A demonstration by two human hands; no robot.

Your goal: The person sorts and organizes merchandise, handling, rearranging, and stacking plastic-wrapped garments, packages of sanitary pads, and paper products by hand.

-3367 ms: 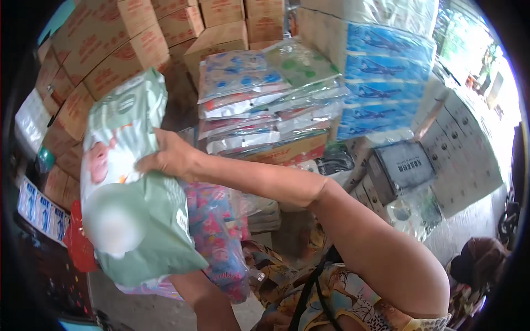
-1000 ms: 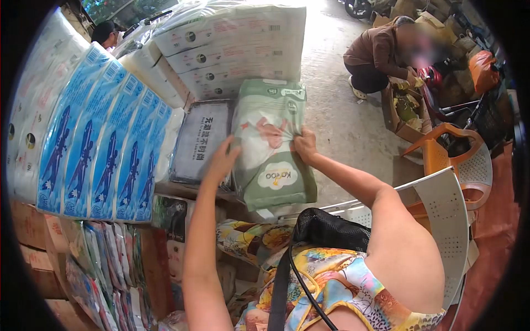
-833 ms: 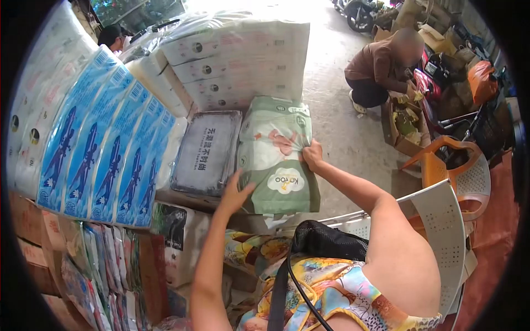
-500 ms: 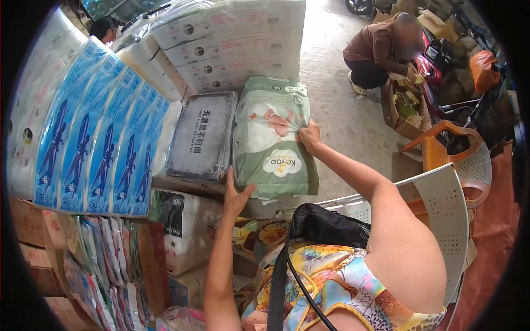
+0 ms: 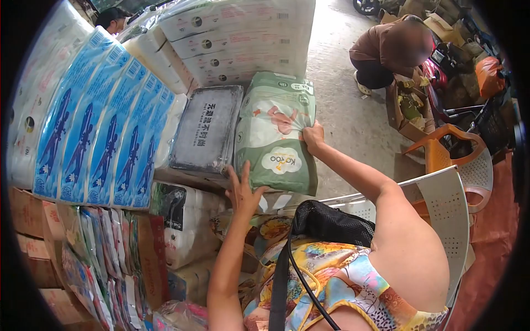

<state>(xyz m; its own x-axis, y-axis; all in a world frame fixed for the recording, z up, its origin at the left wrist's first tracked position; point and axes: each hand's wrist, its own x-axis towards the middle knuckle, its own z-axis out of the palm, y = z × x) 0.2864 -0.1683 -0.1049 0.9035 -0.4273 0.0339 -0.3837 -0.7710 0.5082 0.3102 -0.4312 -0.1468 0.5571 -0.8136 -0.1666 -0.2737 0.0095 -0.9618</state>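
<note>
A green and white plastic pack (image 5: 276,132) with "Kotoo"-like lettering lies beside a grey box (image 5: 207,129) with printed characters. My right hand (image 5: 313,138) grips the pack's right edge, fingers closed on the film. At the pack's lower left corner is my left hand (image 5: 244,190), its fingers spread; the fingertips are against or very near the pack and the grey box's corner. White wrapped packs (image 5: 243,44) stand behind both items.
Blue wrapped packs (image 5: 94,121) stand at left, above flat bagged goods (image 5: 110,248) and a white roll pack (image 5: 190,220). A person (image 5: 386,49) crouches near an open carton (image 5: 408,110). An orange and white chair (image 5: 458,160) is at right.
Compared with the earliest frame, the view has turned and the pack has moved from the carton side to beside the grey box. Recently my left hand spread its fingers at the pack's lower corner.
</note>
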